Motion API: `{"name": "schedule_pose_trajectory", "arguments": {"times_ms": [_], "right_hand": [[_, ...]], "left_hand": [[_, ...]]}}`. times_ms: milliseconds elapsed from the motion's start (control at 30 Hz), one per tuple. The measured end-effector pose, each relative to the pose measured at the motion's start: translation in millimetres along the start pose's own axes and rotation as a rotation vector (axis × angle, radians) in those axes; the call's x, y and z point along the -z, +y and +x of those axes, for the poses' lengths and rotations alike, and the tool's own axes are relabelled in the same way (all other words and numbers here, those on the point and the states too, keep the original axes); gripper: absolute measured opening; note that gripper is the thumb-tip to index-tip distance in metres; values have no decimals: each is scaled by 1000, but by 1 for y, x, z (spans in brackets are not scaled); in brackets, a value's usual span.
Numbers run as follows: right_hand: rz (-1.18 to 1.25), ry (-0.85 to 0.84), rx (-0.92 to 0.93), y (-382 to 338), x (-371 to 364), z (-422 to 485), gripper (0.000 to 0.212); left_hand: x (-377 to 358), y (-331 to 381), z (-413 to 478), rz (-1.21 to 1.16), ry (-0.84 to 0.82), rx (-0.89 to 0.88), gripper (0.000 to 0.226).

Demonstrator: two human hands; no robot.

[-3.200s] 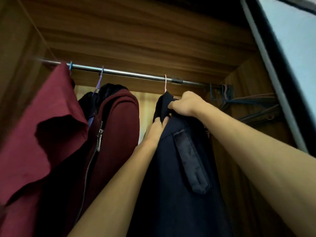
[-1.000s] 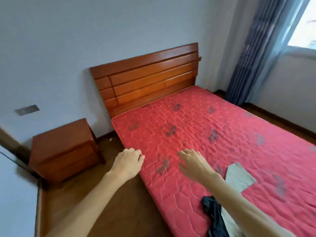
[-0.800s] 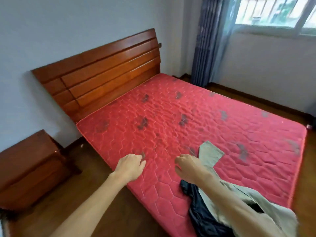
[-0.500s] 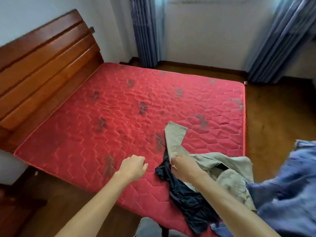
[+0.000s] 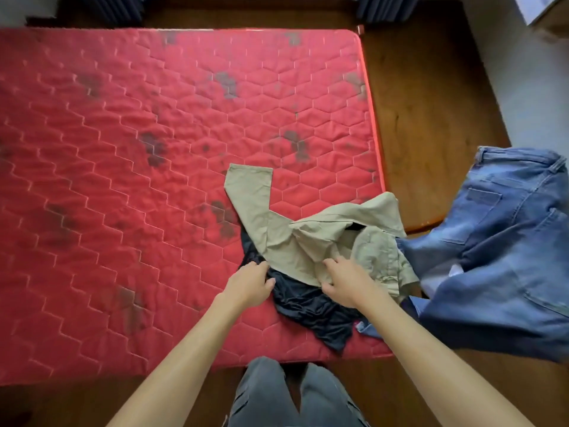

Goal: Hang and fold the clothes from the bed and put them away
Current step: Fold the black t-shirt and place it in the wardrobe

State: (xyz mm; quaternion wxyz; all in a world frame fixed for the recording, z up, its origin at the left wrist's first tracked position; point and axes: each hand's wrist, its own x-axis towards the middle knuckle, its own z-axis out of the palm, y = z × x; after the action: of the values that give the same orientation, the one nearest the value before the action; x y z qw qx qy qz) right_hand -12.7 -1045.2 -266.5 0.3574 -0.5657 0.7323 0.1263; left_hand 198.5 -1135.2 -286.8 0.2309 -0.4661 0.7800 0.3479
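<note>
A khaki garment lies crumpled near the front right corner of the red quilted mattress, one end stretched toward the middle. Under it is a dark navy garment, which reaches the mattress's front edge. My right hand grips a fold of the khaki cloth between thumb and curled fingers. My left hand sits at the pile's left edge, fingers curled on the navy cloth just below the khaki hem. Blue jeans spread out to the right, past the mattress corner.
Wooden floor runs along the right side and front of the bed. Dark blue curtains hang at the far wall. My legs in grey trousers stand against the bed's front edge.
I turned from the wardrobe, where both hands were on a hung navy garment, to the bed. The view swung down over the pile and both hands reached onto the clothes.
</note>
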Motion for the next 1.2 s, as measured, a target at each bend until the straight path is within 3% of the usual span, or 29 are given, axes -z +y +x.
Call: {"name": "schedule_pose_trajectory", "arguments": {"times_ms": [367,600,733,867,1000,1200], "right_hand": [[338,-82,-312,61,-77,71,57],[505,-91,-565,120,-145,109,60],[650,-15,-741,145,-175,123,64],[815,62,-981,170,-194,130,68],[941,-35,-1102,181,-214,135,73],[974,-150,-1085,157,-258,146,75]], "left_hand": [[-104,-14,113,-117,-281,-36,41],[-176,24,186,-232,-361,-68,42],[-202,54,221,-512,-371,35,54],[-223,68,248,-592,-392,152,73],[-241,62,266,-445,-323,81,43],[-277,35,254,-26,-352,-162,41]]}}
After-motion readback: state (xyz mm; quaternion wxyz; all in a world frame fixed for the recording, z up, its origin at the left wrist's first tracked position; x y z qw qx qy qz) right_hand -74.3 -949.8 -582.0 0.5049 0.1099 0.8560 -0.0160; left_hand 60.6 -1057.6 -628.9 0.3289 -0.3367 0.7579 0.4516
